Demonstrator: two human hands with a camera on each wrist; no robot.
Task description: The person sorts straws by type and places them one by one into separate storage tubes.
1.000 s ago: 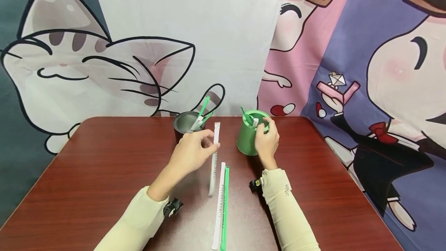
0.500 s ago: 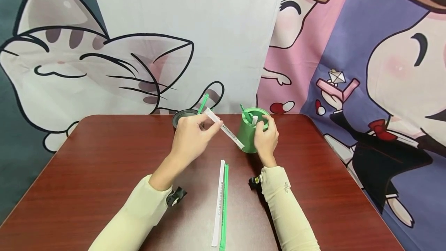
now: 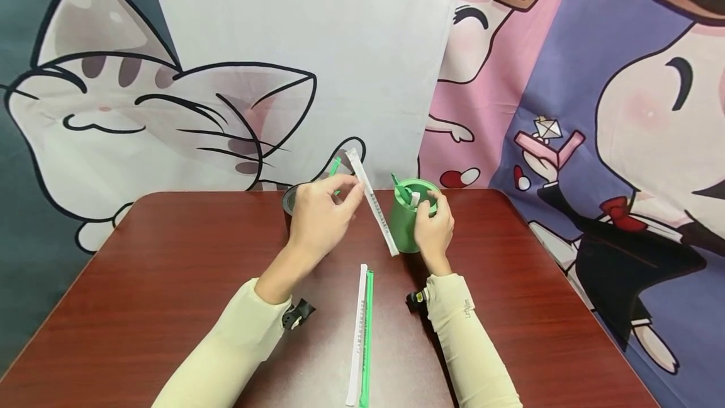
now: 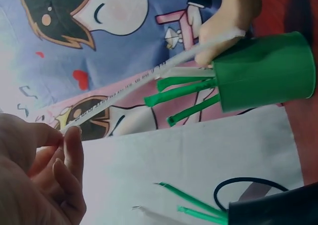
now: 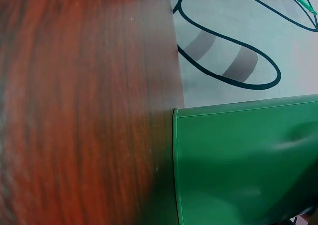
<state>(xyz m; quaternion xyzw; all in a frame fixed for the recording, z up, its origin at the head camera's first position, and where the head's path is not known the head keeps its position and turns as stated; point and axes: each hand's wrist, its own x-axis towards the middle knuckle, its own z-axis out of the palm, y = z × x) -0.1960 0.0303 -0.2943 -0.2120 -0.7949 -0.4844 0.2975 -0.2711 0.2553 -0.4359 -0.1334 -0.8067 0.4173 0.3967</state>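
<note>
My left hand (image 3: 321,209) pinches a slim white paper-wrapped straw (image 3: 376,209) near its upper part. The straw slants, its lower end in front of the green cup (image 3: 403,226) in the head view. In the left wrist view, thumb and fingertips meet at one end of the straw. My right hand (image 3: 433,226) grips the green cup by its rim on the right side. Several green-wrapped straws (image 4: 186,92) and a white one (image 4: 186,72) stick out of that cup. The right wrist view shows the cup's wall (image 5: 238,155), with the hand mostly hidden.
A black cup (image 4: 283,207) holding green and white straws stands behind my left hand. On the brown table (image 3: 187,294), a white straw (image 3: 357,335) and a green straw (image 3: 367,339) lie side by side. A cartoon-printed cloth (image 3: 368,49) hangs behind the table.
My left hand has risen and moved right, away from the black cup. The straw's lower end has swung right, towards the green cup. My right hand stays on the cup.
</note>
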